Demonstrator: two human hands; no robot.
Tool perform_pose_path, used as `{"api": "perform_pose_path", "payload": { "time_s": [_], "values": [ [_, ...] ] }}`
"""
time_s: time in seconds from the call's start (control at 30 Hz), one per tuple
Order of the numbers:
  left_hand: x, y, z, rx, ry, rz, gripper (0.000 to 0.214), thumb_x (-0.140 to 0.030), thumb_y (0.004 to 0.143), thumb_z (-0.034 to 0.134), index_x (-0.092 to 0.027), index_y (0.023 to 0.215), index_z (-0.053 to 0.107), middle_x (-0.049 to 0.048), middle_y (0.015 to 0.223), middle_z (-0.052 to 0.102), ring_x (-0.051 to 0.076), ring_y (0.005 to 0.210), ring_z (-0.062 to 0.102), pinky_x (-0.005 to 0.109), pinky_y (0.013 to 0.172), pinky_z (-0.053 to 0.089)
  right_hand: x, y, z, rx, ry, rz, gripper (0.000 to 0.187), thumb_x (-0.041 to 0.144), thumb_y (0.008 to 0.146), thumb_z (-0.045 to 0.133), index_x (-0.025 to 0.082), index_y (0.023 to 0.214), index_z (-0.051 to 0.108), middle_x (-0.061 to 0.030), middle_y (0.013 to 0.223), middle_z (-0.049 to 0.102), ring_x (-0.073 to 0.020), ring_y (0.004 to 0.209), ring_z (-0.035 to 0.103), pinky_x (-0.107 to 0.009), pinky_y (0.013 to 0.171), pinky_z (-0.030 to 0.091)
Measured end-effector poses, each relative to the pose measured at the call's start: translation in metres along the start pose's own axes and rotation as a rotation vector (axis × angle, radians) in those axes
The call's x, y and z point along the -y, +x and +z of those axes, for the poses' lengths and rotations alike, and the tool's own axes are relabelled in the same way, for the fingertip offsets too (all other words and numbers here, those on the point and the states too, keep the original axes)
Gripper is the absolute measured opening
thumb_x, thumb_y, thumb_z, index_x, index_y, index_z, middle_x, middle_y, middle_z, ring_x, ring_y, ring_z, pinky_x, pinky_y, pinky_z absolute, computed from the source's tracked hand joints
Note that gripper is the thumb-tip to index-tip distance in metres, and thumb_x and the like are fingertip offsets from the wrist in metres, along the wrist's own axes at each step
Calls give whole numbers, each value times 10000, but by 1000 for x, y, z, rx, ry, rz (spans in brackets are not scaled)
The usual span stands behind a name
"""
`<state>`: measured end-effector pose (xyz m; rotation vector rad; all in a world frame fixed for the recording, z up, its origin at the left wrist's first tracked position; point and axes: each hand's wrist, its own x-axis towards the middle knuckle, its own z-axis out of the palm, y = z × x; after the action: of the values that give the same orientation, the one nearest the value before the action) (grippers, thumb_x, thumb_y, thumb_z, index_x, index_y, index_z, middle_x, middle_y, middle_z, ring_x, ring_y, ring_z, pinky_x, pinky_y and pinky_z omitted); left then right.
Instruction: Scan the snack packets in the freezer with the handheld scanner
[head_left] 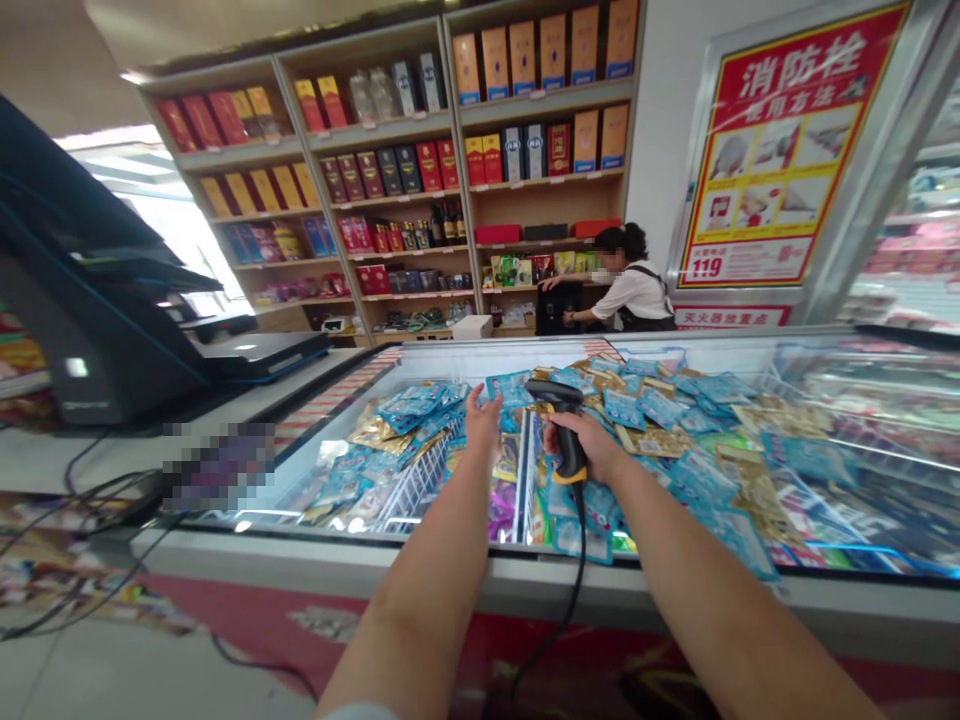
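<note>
My right hand (pixel 594 447) is wrapped round the grip of a black and yellow barcode scanner (pixel 570 450), its head pointing left. A black cable (pixel 581 540) hangs from the scanner's base over the freezer's front edge. To the left, my left hand (pixel 484 412) is raised with its fingers apart and nothing visible in them. Just beyond its fingertips lies a blue packet (pixel 510 387). More blue and gold packets (pixel 697 480) are heaped under and to the right of the scanner. A white wire divider (pixel 529 480) runs between my hands inside the chest freezer (pixel 465 352).
A black checkout machine (pixel 112 300) with a flat scale plate (pixel 262 352) stands on the counter at left, cables trailing below. Behind the freezer, a person (pixel 637 290) bends beside a black box (pixel 551 308). Shelves of boxed goods (pixel 390 170) line the back wall.
</note>
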<state>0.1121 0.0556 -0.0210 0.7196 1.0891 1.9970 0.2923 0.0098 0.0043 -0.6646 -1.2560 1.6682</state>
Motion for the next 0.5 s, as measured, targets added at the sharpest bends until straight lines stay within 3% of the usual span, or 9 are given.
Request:
{"api": "perform_pose_path", "payload": {
  "time_s": [0.1,0.2,0.33,0.5],
  "values": [
    [1,-2,0,7,34,3,620,-205,640,761,-272,1202,508,73,1058,574,148,948,600,257,765,491,0,0,1,-7,27,-4,260,351,737,652,137,590,645,-52,567,634,-127,497,557,-241,510,467],
    [-1,-8,2,67,81,-24,703,-213,625,762,-299,1255,461,85,1164,516,133,824,609,294,705,532,-1,0,-1,-15,9,-4,276,362,740,650,131,590,646,-56,570,635,-131,502,565,-236,497,460],
    [-3,-15,5,184,144,27,506,-240,635,742,-258,1096,535,23,986,495,96,710,560,308,650,565,-1,0,-3,-22,6,4,283,372,733,659,133,582,637,-52,559,628,-135,491,565,-233,467,447],
    [1,-13,6,157,111,41,361,-272,674,708,-232,972,507,-54,768,428,60,591,511,286,638,553,0,0,-2,-23,32,0,259,360,713,675,145,577,629,-44,547,623,-129,484,562,-234,491,465]
  ]
}}
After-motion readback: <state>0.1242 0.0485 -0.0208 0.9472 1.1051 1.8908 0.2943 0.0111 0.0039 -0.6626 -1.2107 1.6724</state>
